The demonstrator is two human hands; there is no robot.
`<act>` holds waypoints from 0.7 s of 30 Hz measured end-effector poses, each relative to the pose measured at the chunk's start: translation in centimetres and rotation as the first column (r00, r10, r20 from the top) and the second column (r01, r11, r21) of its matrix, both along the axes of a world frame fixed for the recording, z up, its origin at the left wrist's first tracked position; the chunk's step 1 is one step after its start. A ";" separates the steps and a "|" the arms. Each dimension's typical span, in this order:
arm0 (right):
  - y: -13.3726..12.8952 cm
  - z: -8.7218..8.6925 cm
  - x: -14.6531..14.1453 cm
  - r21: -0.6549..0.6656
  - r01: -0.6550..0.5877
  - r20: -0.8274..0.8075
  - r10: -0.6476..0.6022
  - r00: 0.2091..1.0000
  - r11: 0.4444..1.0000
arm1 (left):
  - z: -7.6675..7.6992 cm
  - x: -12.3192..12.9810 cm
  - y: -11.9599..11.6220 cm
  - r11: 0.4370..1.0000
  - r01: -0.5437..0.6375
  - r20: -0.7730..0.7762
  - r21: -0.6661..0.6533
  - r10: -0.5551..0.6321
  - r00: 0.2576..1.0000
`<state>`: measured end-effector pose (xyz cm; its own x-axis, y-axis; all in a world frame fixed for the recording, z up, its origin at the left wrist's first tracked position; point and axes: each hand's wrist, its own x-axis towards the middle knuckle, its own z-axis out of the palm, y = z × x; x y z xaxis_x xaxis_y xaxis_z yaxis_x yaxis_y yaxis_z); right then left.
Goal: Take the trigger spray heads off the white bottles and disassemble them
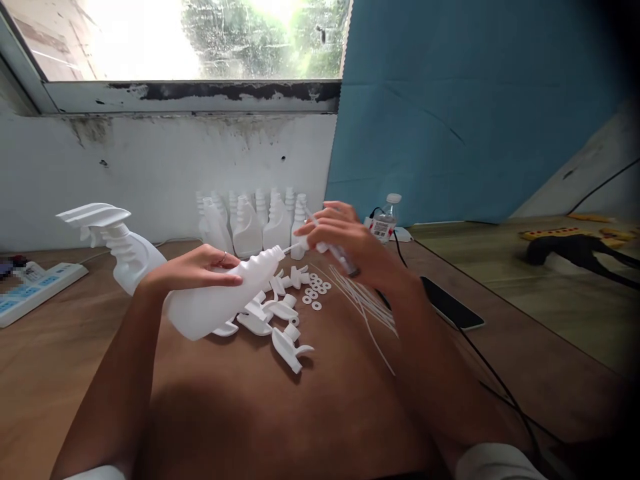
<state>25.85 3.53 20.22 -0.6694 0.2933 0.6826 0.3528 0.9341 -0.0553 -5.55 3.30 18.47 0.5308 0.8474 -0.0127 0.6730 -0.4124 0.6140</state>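
My left hand (207,267) wrapped round bottle (220,301), tilted above surface (225,413), mouth toward my right hand (343,233). Right fingers bent closed, holding thin tube (292,249), end at bottle mouth; cannot tell if inside. Loose spray heads (286,348) below bottle, washers (317,306) beside them. Spare tubes (369,303) near right forearm. Bottle row (247,233) by wall (165,173).
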 end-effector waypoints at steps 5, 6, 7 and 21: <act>-1.1 1.8 3.3 0.069 0.225 -0.365 -0.185 0.912 0.972 | -1.1 -1.7 1.1 0.949 -0.316 0.266 0.002 0.304 0.915; -1.5 2.2 4.0 0.054 0.285 -0.440 -0.233 0.868 0.957 | -1.6 -1.7 1.7 0.922 -0.379 0.323 0.079 0.336 0.885; -2.0 2.5 4.6 0.039 0.340 -0.497 -0.277 0.822 0.939 | -2.1 -1.5 2.5 0.891 -0.426 0.378 0.157 0.345 0.859; -2.6 2.6 7.3 -0.055 0.430 -0.437 -0.409 0.801 0.901 | -10.2 7.7 15.3 0.833 -0.511 0.546 0.210 0.333 0.768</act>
<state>33.15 0.94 22.83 -0.1261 0.4398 0.8892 0.6611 0.7056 -0.2552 2.13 18.62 8.24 -0.0203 0.8888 0.4578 0.4913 -0.3899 0.7789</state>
